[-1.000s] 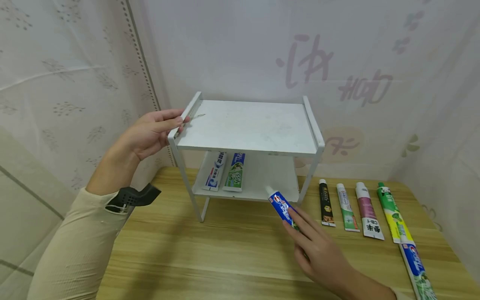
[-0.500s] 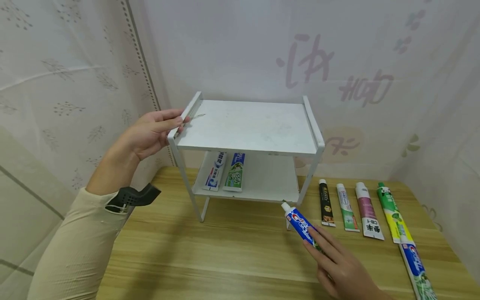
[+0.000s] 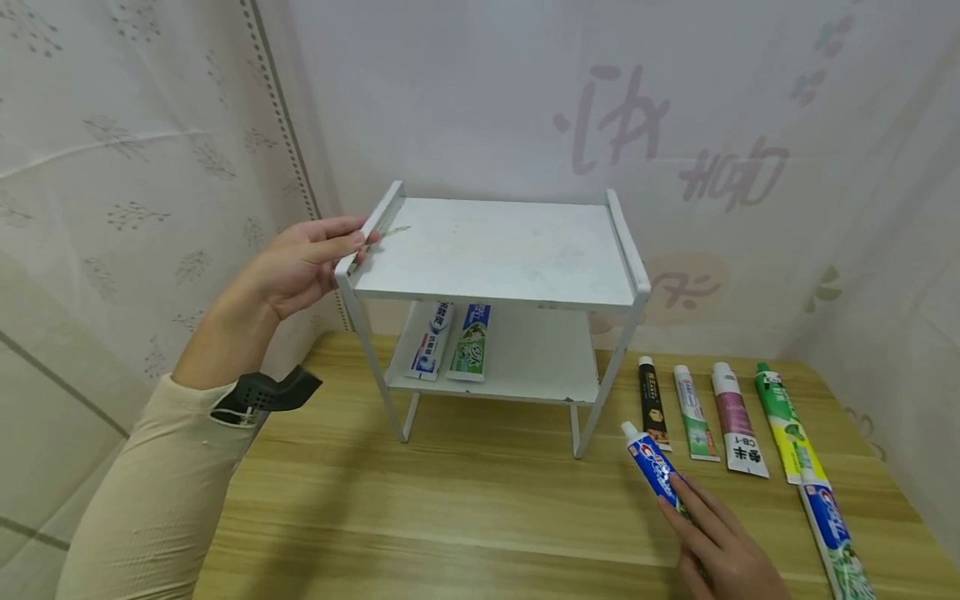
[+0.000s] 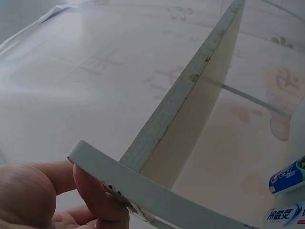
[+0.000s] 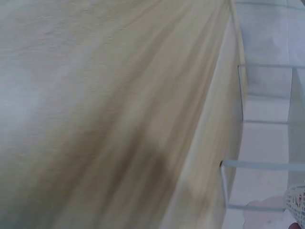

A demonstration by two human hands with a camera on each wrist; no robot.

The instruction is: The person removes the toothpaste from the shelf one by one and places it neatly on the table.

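Observation:
My left hand (image 3: 311,258) grips the left rail of a white two-tier rack (image 3: 495,250), thumb on top; the left wrist view shows fingers (image 4: 93,191) curled round the rail. My right hand (image 3: 723,542) holds a blue toothpaste tube (image 3: 654,467) above the table, cap toward the rack, its lower end hidden by the fingers. Only a bit of that tube (image 5: 296,200) shows at the right wrist view's edge. On the lower shelf lie a white-and-blue toothpaste tube (image 3: 431,342) and a blue-and-green one (image 3: 471,343), side by side at the left.
Right of the rack on the wooden table (image 3: 450,517) lie a black tube (image 3: 652,404), a white-green tube (image 3: 696,414), a purple-white tube (image 3: 738,419), a green-yellow tube (image 3: 787,425) and a blue-green tube (image 3: 834,533). Patterned curtains (image 3: 480,92) hang behind.
My right hand has moved right and toward me with its toothpaste tube, away from the rack's lower shelf to near the black tube. The left hand stays on the rail.

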